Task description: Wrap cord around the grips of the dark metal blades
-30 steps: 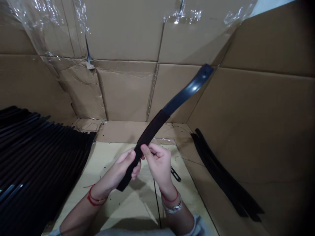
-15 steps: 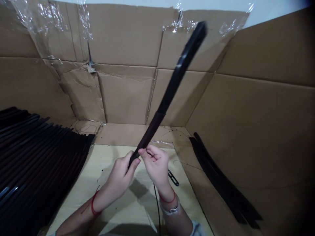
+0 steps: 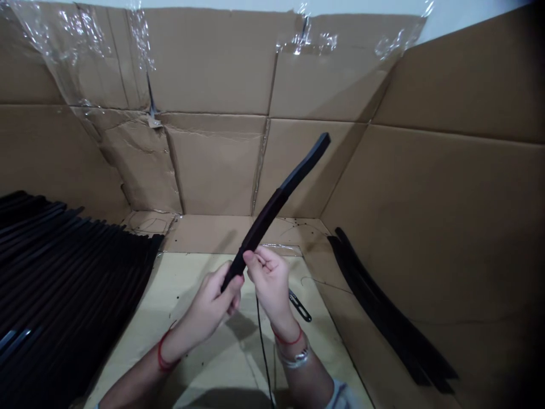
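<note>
I have my left hand (image 3: 213, 292) wrapped around the lower end of the black strip (image 3: 264, 218), slanting upward above the desk (image 3: 179, 275), and my right hand (image 3: 270, 281) pinching its edge.

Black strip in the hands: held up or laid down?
Held up: the left hand grips the black strip low down, its far end standing out against the cardboard wall.

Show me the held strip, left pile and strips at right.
Held strip (image 3: 267, 216), head view: around mid-length.
Left pile (image 3: 80, 284), head view: middle of its top.
Strips at right (image 3: 381, 315), head view: about halfway along.
</note>
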`<state>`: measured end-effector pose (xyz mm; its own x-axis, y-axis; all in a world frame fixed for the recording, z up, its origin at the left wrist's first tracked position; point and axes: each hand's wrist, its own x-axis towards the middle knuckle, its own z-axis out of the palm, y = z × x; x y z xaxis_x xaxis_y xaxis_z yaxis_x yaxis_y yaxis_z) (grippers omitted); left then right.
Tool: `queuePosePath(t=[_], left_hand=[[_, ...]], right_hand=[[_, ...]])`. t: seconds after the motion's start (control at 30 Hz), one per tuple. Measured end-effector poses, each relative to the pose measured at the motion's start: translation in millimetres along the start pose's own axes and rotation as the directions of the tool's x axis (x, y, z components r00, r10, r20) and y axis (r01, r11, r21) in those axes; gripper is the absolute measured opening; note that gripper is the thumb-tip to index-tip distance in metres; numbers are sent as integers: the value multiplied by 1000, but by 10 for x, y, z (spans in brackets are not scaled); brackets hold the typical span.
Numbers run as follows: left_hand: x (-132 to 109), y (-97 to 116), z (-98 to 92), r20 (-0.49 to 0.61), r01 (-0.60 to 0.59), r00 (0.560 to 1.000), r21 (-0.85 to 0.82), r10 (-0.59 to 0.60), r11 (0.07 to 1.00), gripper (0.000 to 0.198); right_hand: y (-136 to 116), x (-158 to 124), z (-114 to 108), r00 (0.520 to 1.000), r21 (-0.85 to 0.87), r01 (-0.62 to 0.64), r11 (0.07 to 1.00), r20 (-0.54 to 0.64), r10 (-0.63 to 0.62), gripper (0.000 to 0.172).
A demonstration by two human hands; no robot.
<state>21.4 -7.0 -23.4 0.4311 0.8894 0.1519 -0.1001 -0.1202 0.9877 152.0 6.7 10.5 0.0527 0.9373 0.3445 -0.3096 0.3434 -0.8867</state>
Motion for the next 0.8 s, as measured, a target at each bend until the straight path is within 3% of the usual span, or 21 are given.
queuePosePath(t=[0.03, 0.07, 0.13, 0.17, 0.2, 0.27, 0.33, 0.37, 0.43, 0.47, 0.5, 0.6, 0.63, 0.67, 0.73, 0.77, 0.8], left_hand=[[6, -7, 5, -75, -33, 997, 16, 34, 999, 39], [13, -11, -4, -67, -27, 997, -19, 26, 999, 40], [27, -3, -60, 181, 107, 981, -178, -74, 978, 49], [34, 8, -98, 336, 194, 936, -227, -110, 955, 54], [42, 23, -135, 409, 232, 904, -223, -126, 947, 57], [59, 49, -186, 212, 109, 974, -107, -84, 988, 50], [72, 51, -187, -3, 32, 999, -31, -32, 999, 43], [76, 40, -169, -3, 58, 998, -67, -58, 996, 44], [79, -1, -107, 196, 190, 969, -217, -147, 958, 53], [79, -25, -70, 273, 235, 948, -265, -161, 935, 57], [78, -48, -34, 277, 238, 948, -278, -159, 931, 57], [74, -82, 19, 14, 87, 996, -220, -86, 972, 45], [70, -79, 9, 16, 91, 996, -234, -90, 968, 43], [66, -69, -13, 115, 141, 987, -277, -113, 950, 44], [59, -31, -74, 427, 312, 892, -340, -150, 887, 51], [57, -6, -102, 510, 356, 846, -327, -154, 875, 53], [55, 19, -123, 456, 318, 876, -303, -156, 898, 52]], right_hand=[[3, 7, -4, 1000, -6, 15, 1000, -23, -15, 35], [3, 10, -10, 1000, 2, -7, 1000, 13, 7, 36], [-8, 0, -29, 983, 38, -102, 994, 155, 95, 40], [-16, -9, -39, 974, 42, -137, 990, 190, 127, 41], [-25, -19, -48, 976, 33, -140, 990, 172, 132, 41], [-40, -34, -58, 996, -13, -76, 997, 36, 77, 39], [-47, -35, -59, 998, -52, -49, 997, -34, 47, 39], [-45, -29, -55, 997, -53, -74, 996, 0, 74, 40], [-34, -12, -40, 989, -30, -124, 992, 81, 127, 40], [-26, -4, -27, 989, -27, -120, 992, 80, 121, 38], [-17, 2, -11, 995, -35, -87, 996, 41, 88, 35], [-13, -8, 28, 996, -91, 21, 996, -89, -29, 34], [-22, -21, 31, 999, -88, 1, 996, -50, -6, 35], [-35, -37, 26, 999, -71, -41, 997, 24, 43, 38], [-65, -68, 3, 977, -44, -126, 991, 166, 132, 41], [-76, -79, -10, 975, -46, -129, 991, 177, 136, 41], [-82, -84, -22, 985, -60, -98, 993, 133, 105, 41]])
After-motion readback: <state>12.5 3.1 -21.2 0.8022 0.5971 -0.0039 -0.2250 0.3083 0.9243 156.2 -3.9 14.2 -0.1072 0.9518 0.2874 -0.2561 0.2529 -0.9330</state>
